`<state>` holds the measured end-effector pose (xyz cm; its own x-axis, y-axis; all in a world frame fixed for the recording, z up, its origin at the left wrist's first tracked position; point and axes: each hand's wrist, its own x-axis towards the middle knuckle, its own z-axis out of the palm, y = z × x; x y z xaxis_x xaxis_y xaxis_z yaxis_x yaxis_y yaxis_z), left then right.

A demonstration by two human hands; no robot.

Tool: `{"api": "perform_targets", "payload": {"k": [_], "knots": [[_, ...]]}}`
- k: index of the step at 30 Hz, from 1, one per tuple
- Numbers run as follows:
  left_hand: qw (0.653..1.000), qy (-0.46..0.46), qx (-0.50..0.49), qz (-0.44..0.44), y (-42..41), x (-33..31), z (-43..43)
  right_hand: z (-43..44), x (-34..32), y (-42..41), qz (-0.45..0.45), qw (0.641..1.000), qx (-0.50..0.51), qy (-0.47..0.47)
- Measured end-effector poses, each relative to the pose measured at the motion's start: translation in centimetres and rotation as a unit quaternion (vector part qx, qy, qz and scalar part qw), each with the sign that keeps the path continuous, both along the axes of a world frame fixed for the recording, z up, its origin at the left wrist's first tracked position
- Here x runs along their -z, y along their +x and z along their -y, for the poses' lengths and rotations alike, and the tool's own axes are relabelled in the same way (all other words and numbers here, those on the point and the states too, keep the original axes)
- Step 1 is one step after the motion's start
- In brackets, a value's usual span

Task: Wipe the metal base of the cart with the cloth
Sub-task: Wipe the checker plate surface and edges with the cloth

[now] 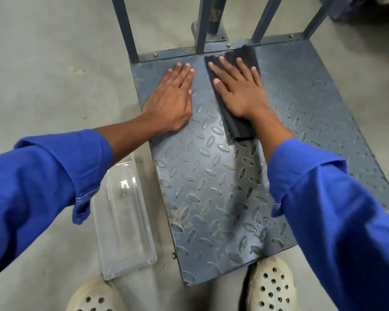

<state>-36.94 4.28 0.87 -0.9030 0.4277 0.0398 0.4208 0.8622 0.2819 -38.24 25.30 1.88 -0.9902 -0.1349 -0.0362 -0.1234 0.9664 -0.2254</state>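
Note:
The cart's metal base is a blue-grey tread plate with raised oval studs, filling the middle of the view. A dark cloth lies flat on its far part, near the upright bars. My right hand presses flat on the cloth with fingers spread. My left hand rests palm down on the bare plate at its far left, fingers together, holding nothing. A darker streak runs down the plate below the cloth.
Blue upright bars rise from the base's far edge. A clear plastic tray lies on the concrete floor left of the base. My pale perforated shoes stand at the base's near edge.

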Motion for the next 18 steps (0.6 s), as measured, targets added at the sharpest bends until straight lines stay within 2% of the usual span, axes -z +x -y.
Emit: {"api": "perform_targets", "payload": {"k": [2, 5, 9, 12, 16, 18], "knots": [[1.0, 0.002, 0.003, 0.003, 0.1, -0.2, -0.1, -0.7, -0.1, 1.6, 0.0, 0.998, 0.064, -0.011], [1.0, 0.004, 0.015, 0.005, 0.3, -0.2, 0.0, -0.9, 0.7, 6.1, -0.023, 1.0, 0.002, 0.004], [0.998, 0.002, 0.06, 0.002, 1.0, -0.4, -0.2, -1.8, 1.0, 10.9, -0.035, 0.991, 0.128, -0.008], [0.995, 0.005, 0.097, 0.009, 1.8, -0.6, -0.7, -0.7, 1.8, 14.0, -0.053, 0.997, 0.052, 0.016], [0.99, 0.009, 0.143, 0.017, 4.1, -0.3, -1.6, -1.4, 1.6, 14.6, -0.05, 0.988, 0.146, -0.002], [0.99, 0.012, 0.144, 0.008, 4.6, -0.2, -1.7, -1.1, 2.2, 15.8, -0.057, 0.994, 0.092, 0.019]]}}
